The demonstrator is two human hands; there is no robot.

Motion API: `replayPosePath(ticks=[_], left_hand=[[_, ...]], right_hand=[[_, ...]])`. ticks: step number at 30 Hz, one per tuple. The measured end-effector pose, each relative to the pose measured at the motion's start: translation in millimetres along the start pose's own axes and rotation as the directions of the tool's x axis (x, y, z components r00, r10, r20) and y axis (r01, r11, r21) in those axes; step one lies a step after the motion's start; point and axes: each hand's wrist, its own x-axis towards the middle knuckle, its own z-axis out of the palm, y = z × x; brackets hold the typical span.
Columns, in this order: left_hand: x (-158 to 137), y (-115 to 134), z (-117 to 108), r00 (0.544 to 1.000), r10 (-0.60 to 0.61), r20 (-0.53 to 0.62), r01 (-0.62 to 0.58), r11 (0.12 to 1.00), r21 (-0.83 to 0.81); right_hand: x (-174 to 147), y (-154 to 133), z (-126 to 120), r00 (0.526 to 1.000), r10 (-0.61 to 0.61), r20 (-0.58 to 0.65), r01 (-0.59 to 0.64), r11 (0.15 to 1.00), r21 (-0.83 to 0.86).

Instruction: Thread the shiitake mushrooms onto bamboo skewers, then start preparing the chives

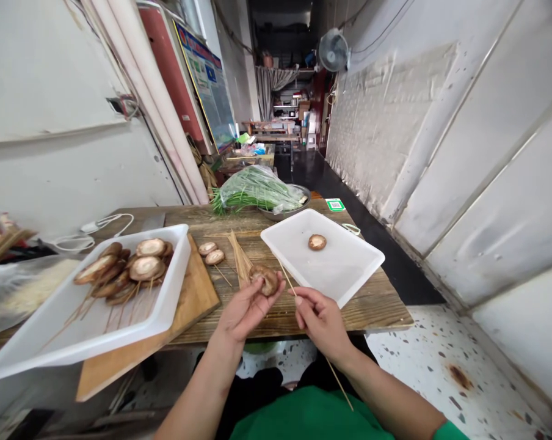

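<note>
My left hand is closed around a brown mushroom, held up over the table's front edge. Between the fingers of my right hand is a thin wooden skewer, its upper end pointing up and left beside the mushroom but apart from it. A bundle of loose skewers lies just behind my left hand. Two mushrooms, one of them on a skewer, rest left of that bundle. To the right, a white tray holds a single mushroom.
At left, a white tray of skewered mushrooms sits partly on a wooden board. Bagged green stalks lie over a metal bowl at the back. A white cable and a plastic bag are far left.
</note>
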Motion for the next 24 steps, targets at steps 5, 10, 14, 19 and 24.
replayPosePath(ticks=[5, 10, 14, 19, 24], left_hand=[[0, 0, 3, 0.994, 0.001, -0.105, -0.007, 0.998, -0.058], [2, 6, -1, 0.985, -0.092, -0.145, 0.073, 0.989, -0.128], [2, 8, -3, 0.974, -0.204, -0.097, 0.181, 0.962, -0.206], [0, 7, -1, 0.970, -0.043, -0.239, -0.006, 0.980, -0.201], [-3, 13, 3, 0.967, -0.005, -0.256, -0.060, 0.968, -0.243]], right_hand=[[-5, 2, -4, 0.999, 0.027, 0.021, -0.027, 0.999, -0.023], [-9, 5, -7, 0.998, 0.048, 0.034, -0.047, 0.998, -0.028], [-12, 5, -5, 0.997, 0.044, 0.062, -0.040, 0.997, -0.059], [-21, -2, -3, 0.986, 0.068, 0.152, -0.047, 0.989, -0.140], [-30, -6, -2, 0.986, 0.029, 0.166, 0.013, 0.968, -0.250]])
